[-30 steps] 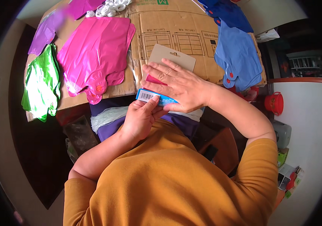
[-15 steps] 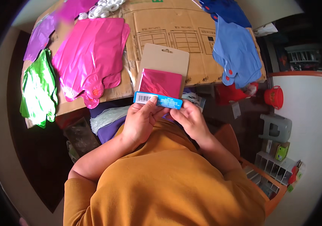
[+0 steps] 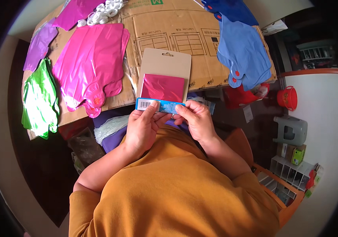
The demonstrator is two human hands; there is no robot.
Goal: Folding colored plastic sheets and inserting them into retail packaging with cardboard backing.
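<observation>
My left hand and my right hand hold a flat retail package by its lower edge, between thumbs and fingers. The package has a beige backing card with a hanging slot, a folded magenta foil piece, and a blue label strip with a barcode. My left thumb presses on the label next to the barcode; the right thumb lies on its right end. Beyond the hands, a flat pink foil balloon lies on the cardboard-covered table. The fingers behind the package are partly hidden.
On the cardboard lie a green foil balloon, purple foil, white cord and light blue balloons. White strands rest below the table edge. At right are a red bucket and a grey stool.
The package and both hands have shifted slightly left in view, and the table scene has shifted too. My right thumb has moved further onto the blue label.
</observation>
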